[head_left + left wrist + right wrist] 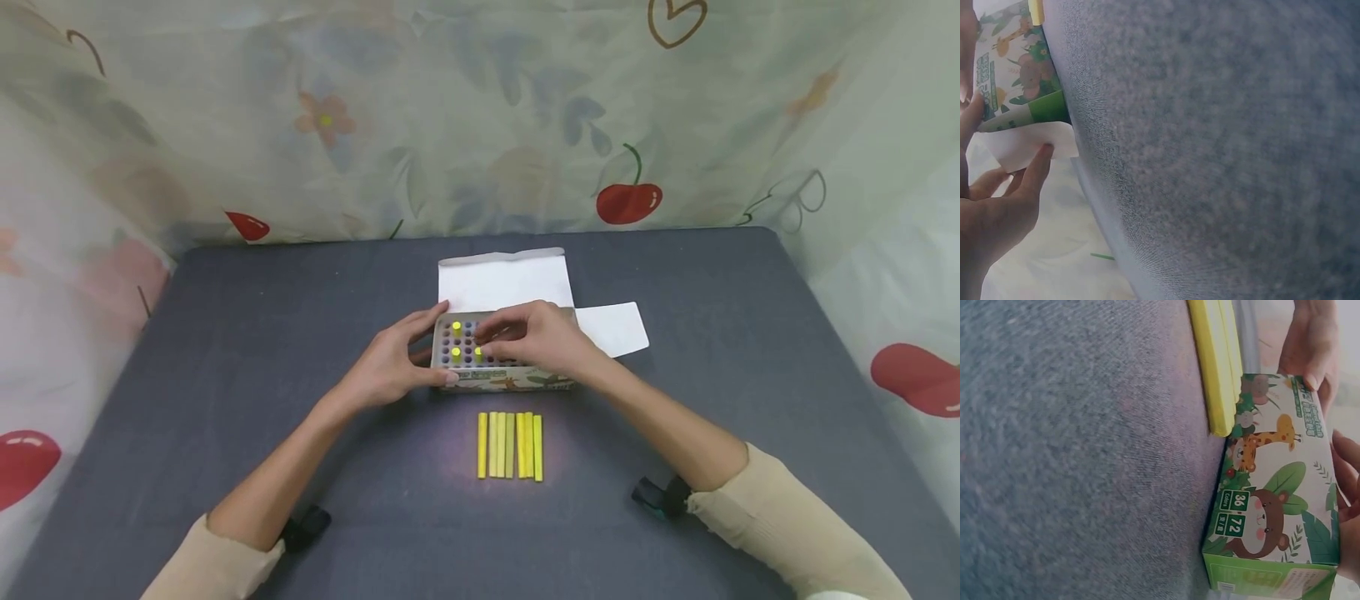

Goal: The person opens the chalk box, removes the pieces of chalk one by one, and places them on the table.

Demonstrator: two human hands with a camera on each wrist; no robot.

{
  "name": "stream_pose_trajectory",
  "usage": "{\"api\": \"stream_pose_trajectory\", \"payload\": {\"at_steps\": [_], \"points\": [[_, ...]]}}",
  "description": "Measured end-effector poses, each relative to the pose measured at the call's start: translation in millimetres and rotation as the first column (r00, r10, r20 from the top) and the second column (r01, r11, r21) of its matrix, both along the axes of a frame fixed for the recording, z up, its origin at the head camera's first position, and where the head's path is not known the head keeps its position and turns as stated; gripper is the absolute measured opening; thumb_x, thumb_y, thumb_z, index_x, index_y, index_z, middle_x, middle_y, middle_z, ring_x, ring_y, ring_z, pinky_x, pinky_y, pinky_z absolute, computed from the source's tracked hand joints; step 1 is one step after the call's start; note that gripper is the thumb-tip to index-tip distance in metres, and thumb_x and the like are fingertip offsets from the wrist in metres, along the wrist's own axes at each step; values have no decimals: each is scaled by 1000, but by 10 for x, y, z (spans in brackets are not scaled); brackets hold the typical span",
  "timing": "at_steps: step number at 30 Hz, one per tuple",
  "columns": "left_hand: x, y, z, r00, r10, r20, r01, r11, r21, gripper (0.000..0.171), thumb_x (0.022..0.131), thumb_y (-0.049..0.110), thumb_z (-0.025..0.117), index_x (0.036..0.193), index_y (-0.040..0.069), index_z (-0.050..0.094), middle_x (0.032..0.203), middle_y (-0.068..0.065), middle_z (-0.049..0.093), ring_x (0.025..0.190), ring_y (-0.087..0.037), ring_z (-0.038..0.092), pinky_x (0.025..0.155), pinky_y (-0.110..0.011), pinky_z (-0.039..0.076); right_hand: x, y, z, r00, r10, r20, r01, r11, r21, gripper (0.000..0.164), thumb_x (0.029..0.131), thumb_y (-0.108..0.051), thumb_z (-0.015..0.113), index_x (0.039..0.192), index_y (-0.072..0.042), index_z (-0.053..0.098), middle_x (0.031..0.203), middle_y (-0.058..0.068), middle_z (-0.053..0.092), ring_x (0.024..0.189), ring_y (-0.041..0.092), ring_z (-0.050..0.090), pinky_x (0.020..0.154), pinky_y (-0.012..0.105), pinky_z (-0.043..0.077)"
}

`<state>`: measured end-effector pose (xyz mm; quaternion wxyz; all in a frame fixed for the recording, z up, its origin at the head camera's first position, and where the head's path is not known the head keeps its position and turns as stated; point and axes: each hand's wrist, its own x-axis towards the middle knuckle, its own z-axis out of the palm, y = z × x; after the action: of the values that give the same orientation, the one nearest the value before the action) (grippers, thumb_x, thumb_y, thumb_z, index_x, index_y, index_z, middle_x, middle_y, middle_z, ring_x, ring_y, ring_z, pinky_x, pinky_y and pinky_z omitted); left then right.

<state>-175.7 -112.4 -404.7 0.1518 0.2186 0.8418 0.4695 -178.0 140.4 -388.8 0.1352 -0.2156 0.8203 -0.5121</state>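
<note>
A small printed box (510,381) stands on the table, its top open to show a grid of round holes. Slim yellow sticks poke up from a few holes on its left side. My left hand (393,358) grips the box's left end, thumb at the front corner and fingers toward the back. Above the holes, my right hand (540,337) has thumb and forefinger together at the top of a yellow stick (478,354) in the front row. In the right wrist view the box's front (1272,475) shows a bear, a giraffe and "36 Colors".
In front of the box, several yellow sticks (502,446) lie side by side on the dark grey table (360,517). The box's white lid flap (506,279) is folded back, and a white side flap (615,327) sticks out right. A patterned curtain (465,125) hangs behind.
</note>
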Motion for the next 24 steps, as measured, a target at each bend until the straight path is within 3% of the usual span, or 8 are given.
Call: {"api": "stream_pose_trajectory", "payload": {"at_steps": [7, 11, 16, 19, 24], "points": [[5, -1, -2, 1000, -1, -17, 0, 1000, -16, 97, 81, 13, 85, 159, 19, 27, 156, -14, 32, 143, -33, 34, 102, -38, 52, 1, -20, -65, 999, 31, -21, -29, 996, 86, 24, 88, -16, 78, 112, -11, 77, 103, -4, 75, 90, 8, 70, 75, 28, 59], [4, 7, -4, 1000, -2, -14, 2, 1000, -24, 97, 81, 13, 84, 159, 21, 27, 157, -15, 31, 140, -34, 39, 99, -37, 54, 25, -40, -70, 998, 8, -68, 4, 985, 174, 24, 87, -22, 79, 111, -17, 79, 99, -5, 75, 66, 8, 59, 56, 24, 47], [11, 11, -8, 1000, 1, -7, -1, 1000, -25, 97, 81, 12, 84, 159, 21, 27, 157, -15, 30, 137, -36, 43, 97, -36, 55, 31, -76, -79, 991, 5, -132, 30, 964, 263, 22, 87, -26, 79, 108, -21, 80, 100, -3, 75, 51, 9, 40, 46, 24, 33], [14, 16, -2, 1000, 2, 0, -2, 1000, -16, 97, 81, 12, 84, 159, 20, 27, 157, -15, 30, 137, -36, 43, 97, -36, 55, 31, -82, -79, 989, 10, -145, 33, 957, 288, 22, 87, -26, 79, 108, -21, 80, 101, -1, 75, 50, 9, 38, 45, 23, 32], [10, 22, 3, 1000, 6, -5, -6, 1000, -18, 98, 80, 12, 85, 159, 20, 27, 157, -14, 31, 141, -33, 38, 100, -37, 54, 30, -86, -81, 985, 19, -169, 29, 960, 278, 22, 87, -24, 80, 107, -17, 80, 99, -2, 76, 58, 9, 50, 48, 23, 36]]}}
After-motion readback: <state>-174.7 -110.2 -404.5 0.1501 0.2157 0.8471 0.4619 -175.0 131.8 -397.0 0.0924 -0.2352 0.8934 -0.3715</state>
